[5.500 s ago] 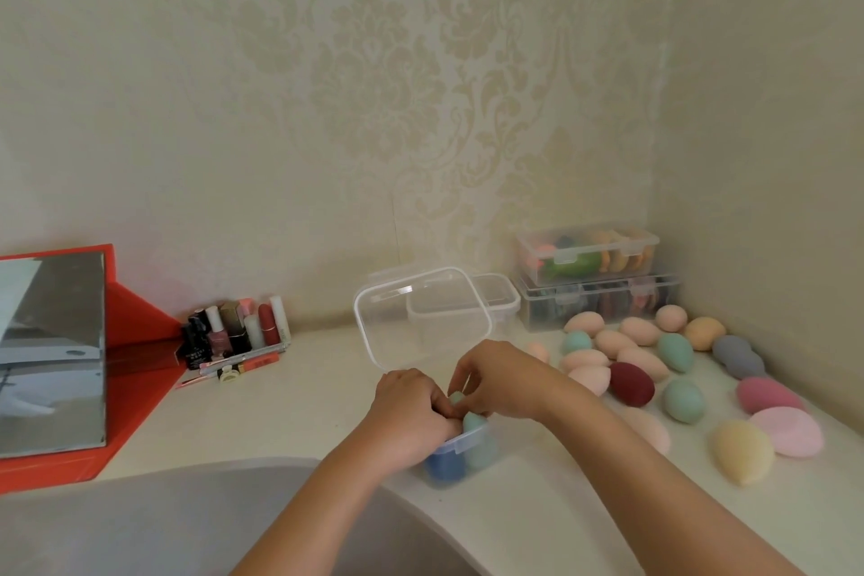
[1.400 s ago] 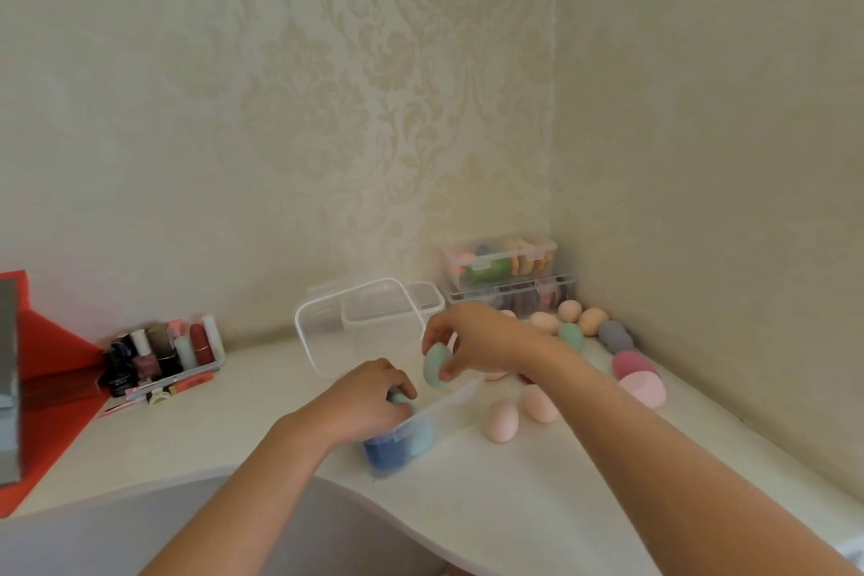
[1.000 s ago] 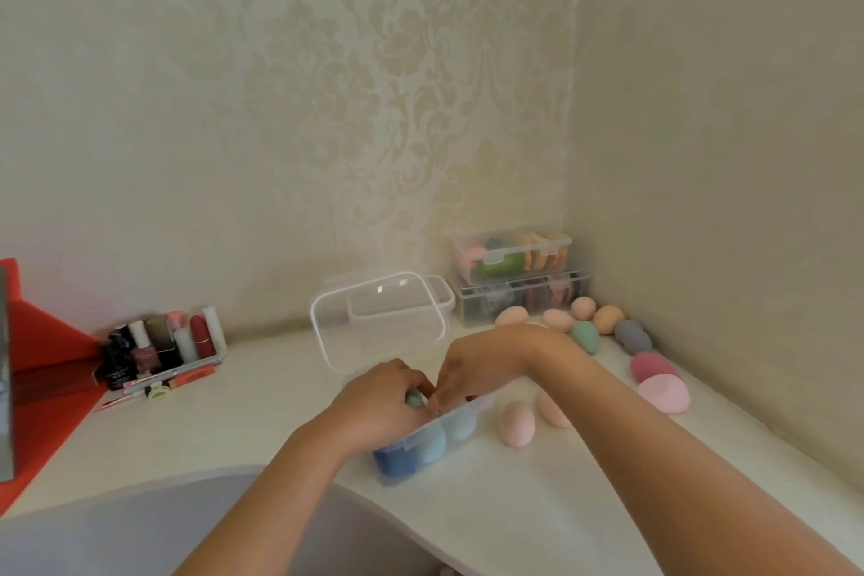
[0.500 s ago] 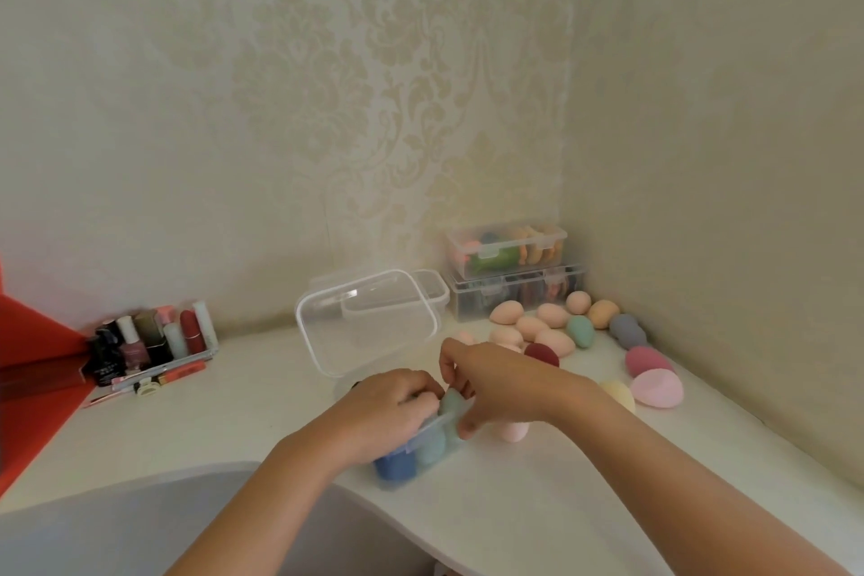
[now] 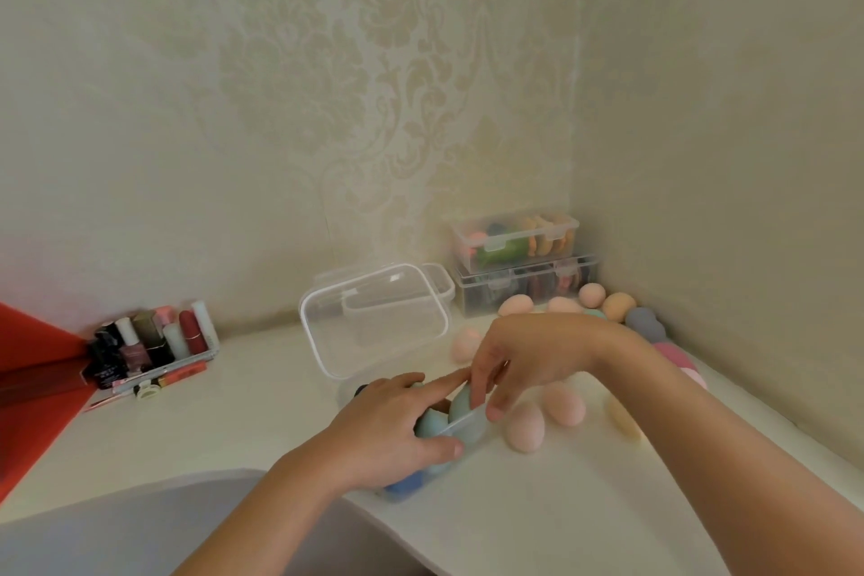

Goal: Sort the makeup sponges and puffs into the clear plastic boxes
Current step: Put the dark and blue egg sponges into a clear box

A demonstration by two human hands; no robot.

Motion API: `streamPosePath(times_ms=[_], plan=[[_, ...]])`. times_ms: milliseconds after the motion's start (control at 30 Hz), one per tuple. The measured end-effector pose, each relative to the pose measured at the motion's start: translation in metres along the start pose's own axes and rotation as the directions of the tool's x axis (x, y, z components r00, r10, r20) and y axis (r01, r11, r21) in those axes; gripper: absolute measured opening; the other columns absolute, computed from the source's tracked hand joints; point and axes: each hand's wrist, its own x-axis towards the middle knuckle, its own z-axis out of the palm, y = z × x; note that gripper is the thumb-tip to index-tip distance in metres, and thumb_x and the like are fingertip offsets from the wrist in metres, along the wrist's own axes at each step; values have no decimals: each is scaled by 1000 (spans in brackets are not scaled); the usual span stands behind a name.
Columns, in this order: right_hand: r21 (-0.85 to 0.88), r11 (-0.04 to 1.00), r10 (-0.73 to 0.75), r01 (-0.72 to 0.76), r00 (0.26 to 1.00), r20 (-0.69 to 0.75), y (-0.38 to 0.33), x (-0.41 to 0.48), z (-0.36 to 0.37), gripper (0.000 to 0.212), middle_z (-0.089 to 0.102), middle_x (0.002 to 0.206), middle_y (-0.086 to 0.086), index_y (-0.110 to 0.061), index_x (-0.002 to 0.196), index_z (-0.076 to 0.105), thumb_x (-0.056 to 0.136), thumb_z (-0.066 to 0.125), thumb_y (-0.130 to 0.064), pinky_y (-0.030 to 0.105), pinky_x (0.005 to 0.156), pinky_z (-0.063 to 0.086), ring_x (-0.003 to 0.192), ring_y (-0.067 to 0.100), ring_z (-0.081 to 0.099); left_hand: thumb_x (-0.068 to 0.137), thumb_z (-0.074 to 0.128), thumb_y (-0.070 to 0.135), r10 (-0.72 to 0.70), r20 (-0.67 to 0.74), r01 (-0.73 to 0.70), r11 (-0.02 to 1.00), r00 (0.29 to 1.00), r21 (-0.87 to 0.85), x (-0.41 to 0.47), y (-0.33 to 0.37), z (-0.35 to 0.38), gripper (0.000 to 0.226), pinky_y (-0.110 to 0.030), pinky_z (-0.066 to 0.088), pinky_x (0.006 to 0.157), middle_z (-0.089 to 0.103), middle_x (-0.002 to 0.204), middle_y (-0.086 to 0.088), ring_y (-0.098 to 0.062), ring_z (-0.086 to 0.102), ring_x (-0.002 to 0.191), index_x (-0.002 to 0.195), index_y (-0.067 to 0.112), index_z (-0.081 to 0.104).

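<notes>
Your L hand (image 5: pixel 388 426) grips clear box (image 5: pixel 467 422), thumb on near wall; R hand (image 5: pixel 528 360) pinches teal sponge (image 5: pixel 460 402) at box's 2 o'clock; pink sponges (image 5: pixel 526 427) at 3.

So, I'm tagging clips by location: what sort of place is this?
Probably a home vanity corner: cream damask wallpaper, a tray of lipsticks and nail polish, pastel egg-shaped makeup sponges on a white counter.

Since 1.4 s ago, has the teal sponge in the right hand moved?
Yes. The teal sponge went down, from above the open clear box into it, the right hand still pinching it.
</notes>
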Motion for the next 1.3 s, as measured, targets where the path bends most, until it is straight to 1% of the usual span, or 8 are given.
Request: streamPosePath(times_ms=[167, 367, 500, 633, 733, 900, 1200, 1300], plan=[[-44, 999, -27, 31, 997, 68, -8, 7, 3, 26, 70, 104, -12, -22, 106, 73, 83, 69, -34, 23, 88, 46, 98, 7, 62, 67, 48, 70, -28, -14, 29, 999, 1000, 35, 2, -2, 2, 85, -36, 31, 109, 41, 136, 30, -7, 34, 131, 139, 58, 6], [60, 995, -88, 78, 976, 197, -4, 8, -5, 26, 68, 96, -20, -21, 106, 72, 84, 69, -35, 11, 84, 42, 90, -5, 61, 66, 48, 71, -49, -3, 49, 998, 999, 47, 7, -4, 3, 67, -36, 35, 105, 47, 129, 17, -12, 39, 127, 130, 55, 36], [419, 904, -43, 83, 994, -105, 22, 4, -16, 20, 74, 85, -6, -14, 90, 75, 87, 66, -31, 22, 82, 53, 81, 3, 68, 70, 50, 65, -33, -15, 34, 999, 999, 31, 5, -1, 3, 57, -32, 35, 102, 48, 117, 25, -6, 43, 116, 125, 57, 39], [291, 899, 436, -326, 724, -534, 85, 22, -15, 20, 71, 88, 7, -9, 86, 68, 90, 56, -24, 28, 66, 46, 85, 20, 65, 75, 54, 57, -22, -39, 24, 999, 999, 45, 6, -1, 4, 35, -32, 31, 102, 51, 121, 19, -4, 37, 124, 109, 48, 53], [284, 767, 622, -575, 557, -551, 111, 26, -2, 24, 61, 118, 9, -12, 114, 57, 93, 47, -17, 30, 81, 43, 109, 27, 56, 74, 55, 57, -24, -30, 25, 1000, 999, 18, 6, -3, 6, 25, -30, 24, 105, 47, 134, 18, 5, 20, 135, 97, 47, 58], [273, 691, 678, -669, 469, -567, 120, 22, 9, 40, 46, 134, 16, -16, 132, 47, 92, 45, -12, 33, 98, 37, 125, 32, 43, 61, 43, 68, -55, -10, 55, 998, 998, 27, 8, -5, 7, 45, -33, 25, 108, 44, 138, 17, 1, 20, 138, 100, 50, 57], [313, 812, 536, -493, 417, -734, 106, 20, -8, 32, 53, 118, 17, -4, 117, 49, 88, 56, -18, 34, 88, 37, 107, 34, 50, 69, 48, 61, -46, -16, 47, 998, 999, 38, 5, -1, 6, 42, -33, 26, 106, 47, 135, 18, 4, 20, 136, 106, 46, 57], [405, 910, 367, -84, 615, -698, 65, 18, -12, 18, 62, 102, 7, -18, 103, 54, 86, 59, -17, 29, 73, 43, 86, 23, 59, 72, 50, 58, -25, -17, 25, 999, 1000, 44, 5, 1, 5, 39, -30, 26, 105, 52, 126, 23, 6, 26, 129, 108, 44, 58]])
